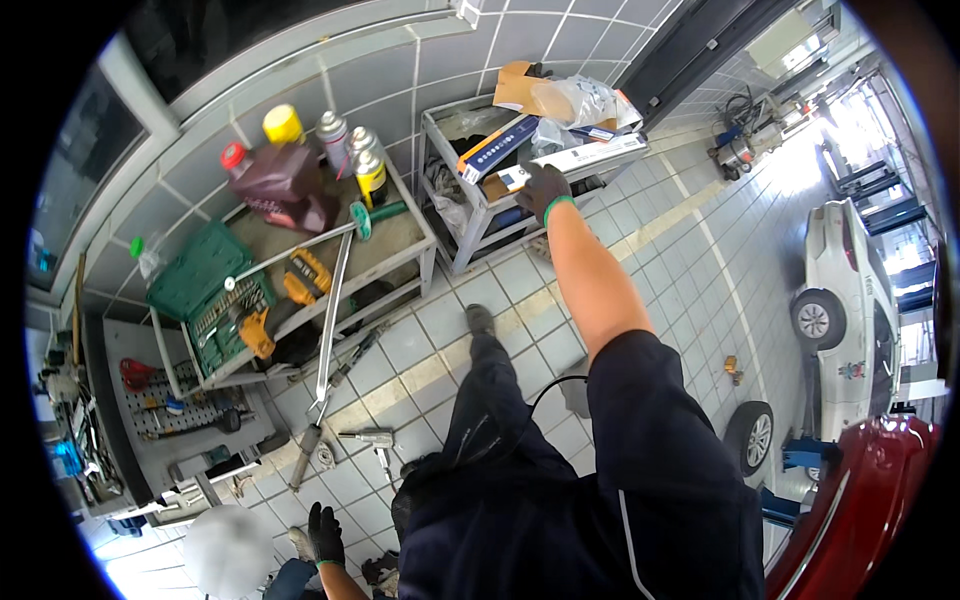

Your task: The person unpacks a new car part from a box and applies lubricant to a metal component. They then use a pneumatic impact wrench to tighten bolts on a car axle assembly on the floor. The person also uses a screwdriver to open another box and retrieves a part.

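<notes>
My right hand [545,190], in a dark glove with a green cuff, reaches out to the far grey cart [470,235]. Its fingers are bent over the end of a small white and brown cardboard box [506,181] on the cart's top; the palm side is hidden. Behind that hand lies a long white box [592,153], and beside it a long dark blue box [500,148]. Low in the picture, my left hand [325,534], gloved the same way, hangs above the floor with its fingers apart and nothing in them.
A nearer cart holds a dark red jug [285,185], spray cans [370,178], a green socket case [215,275] and yellow power tools [305,277]. An air tool [370,438] lies on the tiles. A person in a white cap [228,550] is close by. Cars and a loose wheel [750,437] are at right.
</notes>
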`<action>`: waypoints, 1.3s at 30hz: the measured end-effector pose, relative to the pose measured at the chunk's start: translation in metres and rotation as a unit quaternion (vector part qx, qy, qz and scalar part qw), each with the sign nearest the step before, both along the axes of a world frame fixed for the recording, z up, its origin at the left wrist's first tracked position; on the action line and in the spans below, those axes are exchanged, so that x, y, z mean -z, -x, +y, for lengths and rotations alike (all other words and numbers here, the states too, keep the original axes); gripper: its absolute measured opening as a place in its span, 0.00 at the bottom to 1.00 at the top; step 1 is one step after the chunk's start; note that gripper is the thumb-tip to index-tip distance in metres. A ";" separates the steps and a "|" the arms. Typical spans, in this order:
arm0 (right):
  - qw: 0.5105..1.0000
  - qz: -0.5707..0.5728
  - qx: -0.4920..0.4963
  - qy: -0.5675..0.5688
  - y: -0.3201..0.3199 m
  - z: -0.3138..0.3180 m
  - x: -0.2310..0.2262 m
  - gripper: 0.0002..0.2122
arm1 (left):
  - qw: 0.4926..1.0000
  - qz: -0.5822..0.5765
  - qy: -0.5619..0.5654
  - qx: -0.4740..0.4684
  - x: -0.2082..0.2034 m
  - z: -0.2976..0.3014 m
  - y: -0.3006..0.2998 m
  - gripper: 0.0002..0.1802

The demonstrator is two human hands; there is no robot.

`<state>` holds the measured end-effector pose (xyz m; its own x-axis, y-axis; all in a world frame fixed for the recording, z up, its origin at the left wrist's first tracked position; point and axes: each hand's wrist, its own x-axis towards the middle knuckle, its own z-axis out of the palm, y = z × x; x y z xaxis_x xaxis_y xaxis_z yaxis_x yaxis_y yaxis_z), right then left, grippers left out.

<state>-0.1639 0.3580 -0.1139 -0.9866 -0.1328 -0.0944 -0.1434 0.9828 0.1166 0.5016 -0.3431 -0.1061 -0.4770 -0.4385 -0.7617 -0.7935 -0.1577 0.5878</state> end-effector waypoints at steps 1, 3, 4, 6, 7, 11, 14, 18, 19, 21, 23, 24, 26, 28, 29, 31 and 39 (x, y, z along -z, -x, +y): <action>0.998 0.004 0.009 0.066 0.025 -0.001 -0.003 0.21 | 0.999 -0.002 0.022 0.024 -0.011 0.017 0.010 0.35; 0.990 0.021 0.033 0.134 0.073 -0.024 -0.010 0.33 | 0.995 0.006 0.091 0.036 -0.015 0.063 0.036 0.33; 0.984 0.031 0.042 0.169 0.096 -0.038 -0.016 0.40 | 0.991 0.017 0.125 0.042 -0.014 0.092 0.049 0.32; 1.000 -0.016 0.000 0.007 0.153 0.032 0.020 0.48 | 0.985 0.053 0.111 0.120 -0.003 0.158 0.126 0.31; 0.998 -0.062 0.005 0.012 0.166 0.004 0.034 0.49 | 0.981 0.051 0.125 0.137 -0.024 0.190 0.144 0.31; 0.903 -0.142 0.237 0.329 0.239 0.066 0.119 0.45 | 0.832 0.163 0.224 0.480 -0.053 0.307 0.321 0.29; 0.887 -0.169 0.254 0.346 0.225 0.037 0.129 0.40 | 0.884 0.135 0.177 0.410 -0.118 0.364 0.414 0.30; 0.511 -0.162 0.502 0.679 0.194 -0.021 0.029 0.27 | 0.954 0.133 0.117 0.244 -0.179 0.404 0.488 0.37; 0.417 -0.182 0.507 0.732 0.183 -0.026 -0.004 0.27 | 0.958 0.145 0.107 0.221 -0.186 0.413 0.506 0.39; 0.322 -0.217 0.481 0.786 0.162 -0.035 -0.058 0.26 | 0.965 0.188 0.067 0.170 -0.198 0.432 0.548 0.41; 0.366 -0.222 0.394 0.813 0.136 -0.045 -0.079 0.26 | 0.967 0.237 -0.005 0.095 -0.211 0.454 0.591 0.44; 0.409 -0.212 0.338 0.821 0.124 -0.052 -0.076 0.26 | 0.964 0.257 -0.020 0.070 -0.213 0.462 0.609 0.45; 0.460 -0.205 0.218 0.836 0.089 -0.076 -0.091 0.25 | 0.949 0.299 0.068 0.071 -0.213 0.450 0.621 0.45; 0.380 -0.274 0.191 0.862 0.060 -0.098 -0.144 0.24 | 0.930 0.330 0.155 0.045 -0.223 0.427 0.620 0.40; 0.287 -0.324 0.244 0.868 0.054 -0.104 -0.177 0.23 | 0.929 0.341 0.140 0.013 -0.246 0.422 0.621 0.36; 0.157 -0.361 0.294 0.871 0.039 -0.115 -0.202 0.21 | 0.926 0.357 0.124 -0.015 -0.283 0.412 0.613 0.30; -0.130 -0.353 0.345 0.860 0.053 -0.106 -0.187 0.33 | 0.847 0.422 0.322 0.024 -0.361 0.347 0.446 0.33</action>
<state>-0.2168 0.2525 0.0735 -0.6385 -0.5944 -0.4889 0.5148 -0.8020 0.3029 0.0553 0.0035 0.2544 -0.7620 -0.5972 0.2504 -0.0434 0.4329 0.9004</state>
